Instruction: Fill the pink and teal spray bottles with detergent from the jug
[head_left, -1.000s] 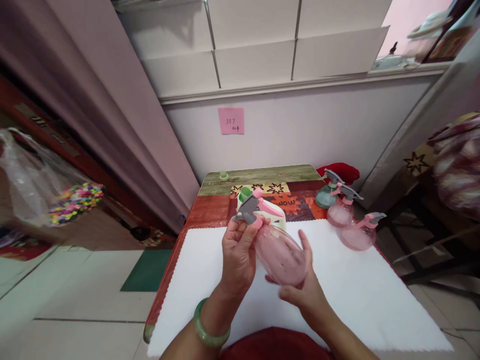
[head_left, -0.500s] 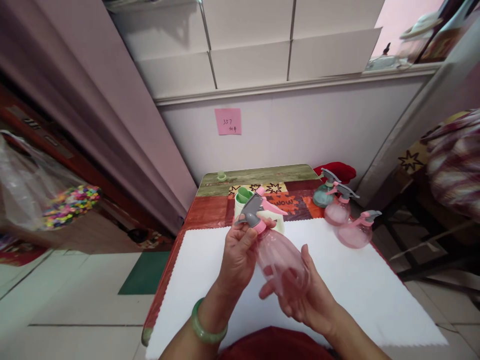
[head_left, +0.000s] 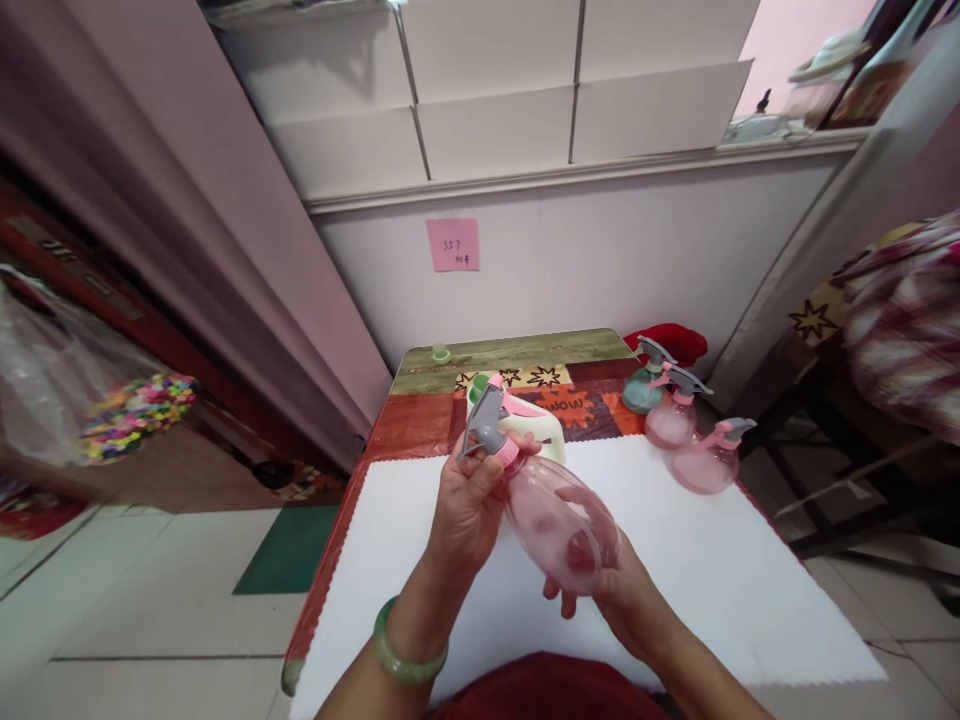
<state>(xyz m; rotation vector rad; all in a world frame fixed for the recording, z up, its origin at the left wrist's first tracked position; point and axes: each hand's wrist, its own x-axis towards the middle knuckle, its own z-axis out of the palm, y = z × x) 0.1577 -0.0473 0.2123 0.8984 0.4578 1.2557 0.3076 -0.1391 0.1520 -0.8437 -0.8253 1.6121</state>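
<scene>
A translucent pink spray bottle with a grey and pink trigger head is held tilted above the white mat, its head to the upper left. My left hand, with a green bangle on the wrist, is closed around the pink collar just under the head. At the lower end, my right hand supports the bottle's base, with its fingers partly hidden beneath and behind the plastic. Just behind the bottle stands a white jug with a handle and a green mouth, partly covered by the bottle and hand.
A teal spray bottle and two pink ones, one behind and one nearer, stand at the table's right edge. A small green cap lies at the far left. The white mat covers the table's near part.
My right hand has closed in against the bottle's base from an open, spread pose. The bottle and my left hand have shifted slightly left, and the view has moved a little.
</scene>
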